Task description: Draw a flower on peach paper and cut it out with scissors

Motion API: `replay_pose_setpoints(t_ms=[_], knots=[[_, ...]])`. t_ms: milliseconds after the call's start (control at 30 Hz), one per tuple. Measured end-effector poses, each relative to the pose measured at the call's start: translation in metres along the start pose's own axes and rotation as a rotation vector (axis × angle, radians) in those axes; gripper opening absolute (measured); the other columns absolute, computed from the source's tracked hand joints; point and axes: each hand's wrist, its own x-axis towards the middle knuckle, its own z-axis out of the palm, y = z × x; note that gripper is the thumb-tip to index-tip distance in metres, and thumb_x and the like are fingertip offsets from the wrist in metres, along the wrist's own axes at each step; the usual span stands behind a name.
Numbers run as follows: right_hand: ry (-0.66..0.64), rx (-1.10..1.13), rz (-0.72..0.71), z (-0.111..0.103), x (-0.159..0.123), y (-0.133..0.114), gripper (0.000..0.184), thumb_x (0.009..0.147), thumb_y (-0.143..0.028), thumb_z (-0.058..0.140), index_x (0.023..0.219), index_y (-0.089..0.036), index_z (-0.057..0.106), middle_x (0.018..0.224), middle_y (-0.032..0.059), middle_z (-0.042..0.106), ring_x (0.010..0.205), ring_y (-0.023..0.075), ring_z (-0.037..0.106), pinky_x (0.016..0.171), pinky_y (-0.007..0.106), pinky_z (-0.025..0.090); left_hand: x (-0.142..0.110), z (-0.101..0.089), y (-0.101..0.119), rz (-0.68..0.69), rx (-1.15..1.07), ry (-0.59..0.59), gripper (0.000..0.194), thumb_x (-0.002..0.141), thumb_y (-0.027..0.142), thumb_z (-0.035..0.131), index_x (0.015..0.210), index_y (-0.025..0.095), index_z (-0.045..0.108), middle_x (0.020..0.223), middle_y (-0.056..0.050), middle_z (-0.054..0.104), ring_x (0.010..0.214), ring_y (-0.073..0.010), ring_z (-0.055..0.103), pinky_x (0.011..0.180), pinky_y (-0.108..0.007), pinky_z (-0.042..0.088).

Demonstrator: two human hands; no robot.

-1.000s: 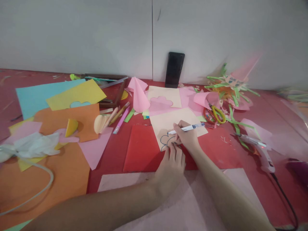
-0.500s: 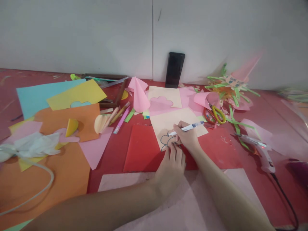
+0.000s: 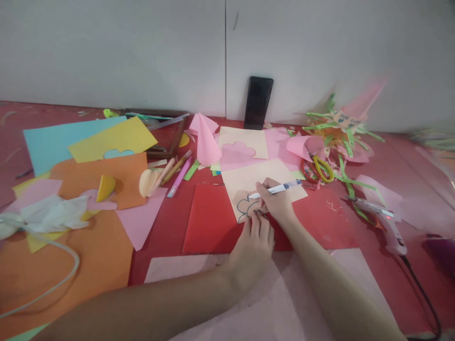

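Note:
My right hand [image 3: 275,201] grips a white marker [image 3: 280,187], its tip resting on cream paper [image 3: 273,171]. Dark scalloped outlines [image 3: 243,206], like petals or a cloud, are drawn on that sheet. Flat over the sheet's lower edge lies my left hand [image 3: 254,241], fingers stretched out and holding nothing. It covers part of the drawing. Under the cream sheet is a red board [image 3: 208,225].
A phone [image 3: 259,103] leans on the wall. Yellow-handled scissors [image 3: 322,168] and a glue gun [image 3: 382,220] with its lamp lit are to the right. Pink cones [image 3: 206,144] stand behind. Pens [image 3: 179,176] and coloured sheets [image 3: 103,251] cover the left.

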Motion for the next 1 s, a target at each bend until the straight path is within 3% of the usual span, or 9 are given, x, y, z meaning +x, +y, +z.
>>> replay_pose_setpoints(t_ms=[167,367,600,800,1000], knots=[[0.008,-0.003,0.052,0.0,0.0006,0.0013,0.032,0.075,-0.028,0.051,0.049,-0.02,0.035,0.031,-0.0084,0.038,0.029,0.0057,0.035,0.034,0.018,0.028,-0.0001,0.0012,-0.0002,0.005,0.003,-0.002,0.038,0.084,0.021,0.038,0.113,0.001,0.052,0.114,-0.022,0.054,0.11,-0.0309,0.051,0.091,-0.041,0.041],[-0.012,0.017,0.014,-0.0004,-0.0008,0.0014,0.033,0.078,-0.032,0.05,0.05,-0.019,0.037,0.035,-0.0074,0.043,0.031,0.0052,0.036,0.037,0.018,0.03,0.0008,0.0013,-0.0001,0.003,0.015,-0.004,0.036,0.084,0.021,0.038,0.111,0.003,0.055,0.112,-0.02,0.057,0.108,-0.0305,0.052,0.089,-0.04,0.043],[0.1,-0.063,-0.049,0.0007,-0.0007,-0.0008,0.034,0.079,-0.031,0.05,0.05,-0.019,0.038,0.035,-0.007,0.043,0.037,0.006,0.041,0.045,0.018,0.035,-0.0004,0.0028,0.0009,0.018,0.009,-0.005,0.037,0.084,0.02,0.037,0.113,0.003,0.053,0.113,-0.021,0.055,0.11,-0.0308,0.051,0.09,-0.042,0.042],[0.043,-0.052,-0.022,0.0001,0.0005,0.0,0.034,0.079,-0.032,0.05,0.049,-0.019,0.038,0.035,-0.0073,0.043,0.034,0.0059,0.037,0.042,0.019,0.032,-0.0001,0.0021,0.0006,0.015,0.0,-0.004,0.037,0.084,0.019,0.039,0.113,0.002,0.053,0.112,-0.022,0.055,0.109,-0.0306,0.051,0.089,-0.041,0.043],[0.158,-0.077,-0.072,0.004,-0.0012,-0.002,0.036,0.08,-0.031,0.05,0.049,-0.019,0.037,0.036,-0.0074,0.042,0.039,0.0064,0.041,0.049,0.019,0.036,0.0009,0.0014,0.0003,0.013,0.005,-0.002,0.037,0.083,0.018,0.038,0.113,0.002,0.053,0.112,-0.021,0.056,0.108,-0.0297,0.052,0.089,-0.041,0.043]])
